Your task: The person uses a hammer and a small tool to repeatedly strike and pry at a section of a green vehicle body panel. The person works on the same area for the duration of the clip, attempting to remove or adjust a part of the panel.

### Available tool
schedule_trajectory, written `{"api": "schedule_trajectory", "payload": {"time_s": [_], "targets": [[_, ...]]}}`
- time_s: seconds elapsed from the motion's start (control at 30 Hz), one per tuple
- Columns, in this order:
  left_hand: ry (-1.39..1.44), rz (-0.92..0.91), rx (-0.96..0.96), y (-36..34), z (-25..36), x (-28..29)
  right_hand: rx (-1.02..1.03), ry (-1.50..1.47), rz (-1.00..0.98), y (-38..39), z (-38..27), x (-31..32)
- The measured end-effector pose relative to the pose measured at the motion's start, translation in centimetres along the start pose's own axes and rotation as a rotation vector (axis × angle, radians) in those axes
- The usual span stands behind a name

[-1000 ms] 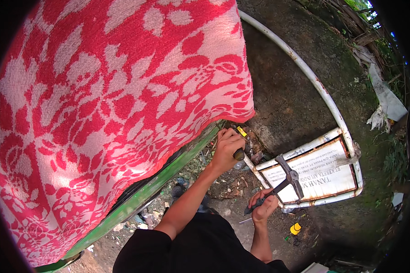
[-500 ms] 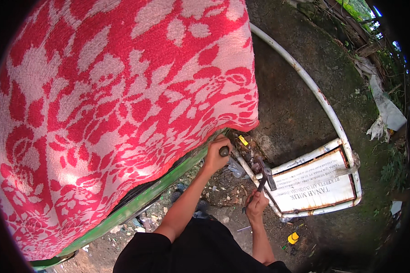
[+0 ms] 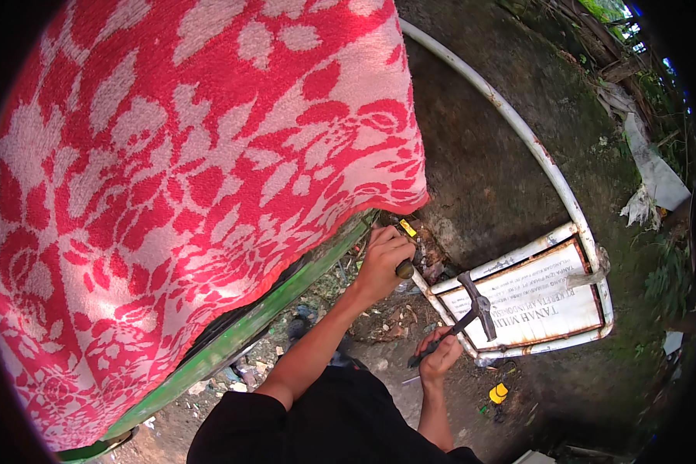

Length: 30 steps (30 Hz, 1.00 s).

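My left hand (image 3: 385,263) is closed around a hand tool whose rounded, dark olive handle end (image 3: 404,268) sticks out on the right. The rest of the tool is mostly hidden by my fingers, so I cannot tell its kind. This fist is beside the corner of a green frame (image 3: 317,267), just below the towel's edge. Lower and to the right, my right hand (image 3: 438,352) grips the dark handle of a hammer (image 3: 481,308). The hammer's worn metal head is over the white sign, apart from the tool handle.
A red and pink towel (image 3: 232,155) drapes over the green frame at left. On the right lie a bent white pipe frame (image 3: 518,120) and its rusty-edged sign (image 3: 553,298). Stones and litter cover the ground; a yellow scrap (image 3: 499,393) lies there.
My right hand has turned the hammer, and its head has swung right, away from the tool handle. My left fist has shifted slightly right, with the handle end pointing lower.
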<state>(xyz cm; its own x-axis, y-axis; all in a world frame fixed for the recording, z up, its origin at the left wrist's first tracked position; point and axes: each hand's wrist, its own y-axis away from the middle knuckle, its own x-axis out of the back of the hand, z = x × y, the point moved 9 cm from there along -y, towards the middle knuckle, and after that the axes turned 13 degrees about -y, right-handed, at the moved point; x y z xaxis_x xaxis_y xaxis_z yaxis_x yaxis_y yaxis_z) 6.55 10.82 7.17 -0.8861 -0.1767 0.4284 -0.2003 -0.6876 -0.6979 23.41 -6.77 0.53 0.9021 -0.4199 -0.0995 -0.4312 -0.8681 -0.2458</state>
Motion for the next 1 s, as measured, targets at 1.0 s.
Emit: {"api": "schedule_trajectory", "payload": {"time_s": [1.0], "targets": [[0.021,-0.057,-0.015,0.0,-1.3,-1.2,0.155,0.067,-0.086,-1.4,-4.0,-1.2]]}}
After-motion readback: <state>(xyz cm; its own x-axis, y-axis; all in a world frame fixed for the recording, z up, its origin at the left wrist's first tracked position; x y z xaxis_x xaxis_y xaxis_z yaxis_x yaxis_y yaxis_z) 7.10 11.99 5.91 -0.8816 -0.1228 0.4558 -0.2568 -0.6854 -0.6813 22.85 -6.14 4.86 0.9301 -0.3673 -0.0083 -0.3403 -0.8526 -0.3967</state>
